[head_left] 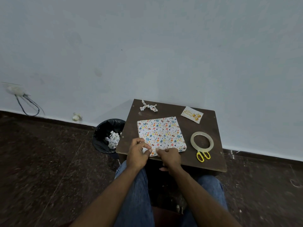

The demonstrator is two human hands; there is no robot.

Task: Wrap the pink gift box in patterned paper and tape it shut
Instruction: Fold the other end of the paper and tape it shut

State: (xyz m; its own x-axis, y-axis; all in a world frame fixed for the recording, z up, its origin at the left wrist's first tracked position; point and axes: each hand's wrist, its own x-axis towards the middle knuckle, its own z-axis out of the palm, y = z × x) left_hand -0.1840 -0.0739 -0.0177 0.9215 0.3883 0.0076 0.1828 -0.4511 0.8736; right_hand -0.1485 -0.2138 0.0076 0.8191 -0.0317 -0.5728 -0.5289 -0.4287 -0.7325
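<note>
One flat square box wrapped in white paper patterned with small coloured eggs and hearts (161, 134) lies at the middle of a dark brown wooden surface (211, 163), its near edge at the surface's front edge; no pink shows through the paper. Two bare hands meet at that near edge. The left hand (137, 155) curls its fingers and thumb into a pinching grip on the paper at the near left corner; the right hand (169, 157) has its fingers bent down over the near edge, pressing the paper there. One clear tape roll (202, 140) lies flat to the right of the box, with one pair of yellow-handled scissors (203, 156) just in front of it. One white birthday card with gold lettering (192, 114) sits at the far right, and one twisted scrap of the patterned paper (148, 107) at the far edge. One black-lined waste bin (107, 135) holding paper scraps stands left of the surface on a dark speckled stone floor (41, 161), against a pale blue wall (147, 46).
</note>
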